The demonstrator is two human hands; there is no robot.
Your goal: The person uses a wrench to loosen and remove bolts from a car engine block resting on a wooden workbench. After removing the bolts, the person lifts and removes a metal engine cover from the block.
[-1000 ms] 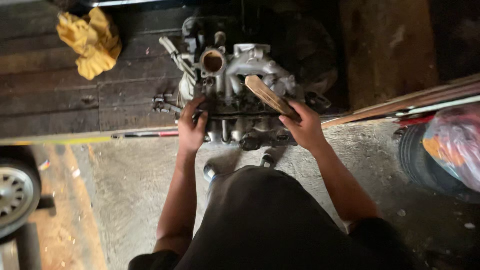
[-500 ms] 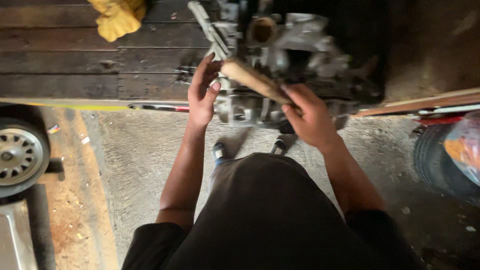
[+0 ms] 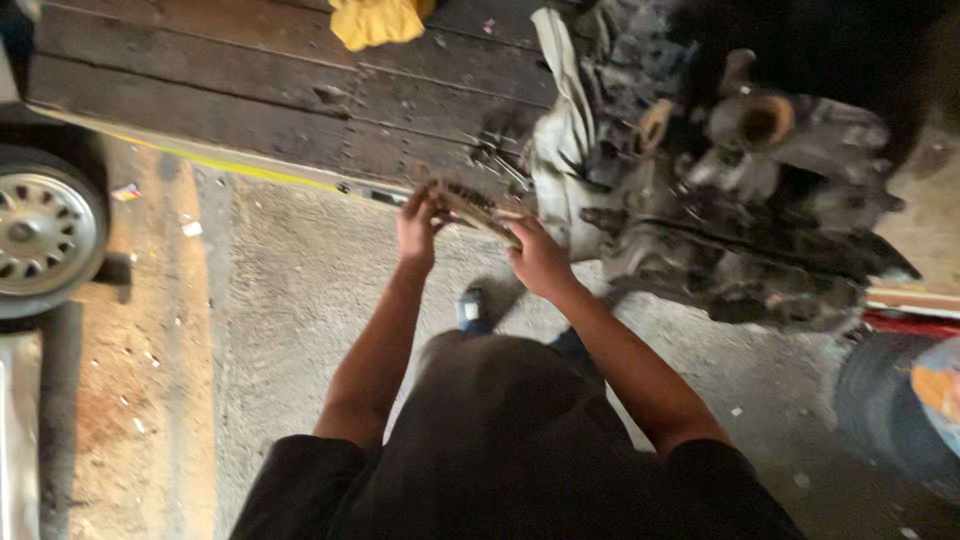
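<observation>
A dark plank surface (image 3: 250,90) fills the upper left, its edge meeting the concrete floor (image 3: 290,300). A grimy engine block (image 3: 740,190) sits at the right end, with a pale rag (image 3: 560,130) draped beside it. A car wheel (image 3: 45,235) stands at far left and a yellow cloth (image 3: 375,20) lies at the top. Between both hands, at the surface edge, is a flat worn tool (image 3: 478,208): the left hand (image 3: 418,228) has its fingers closed on one end, the right hand (image 3: 540,262) on the other.
</observation>
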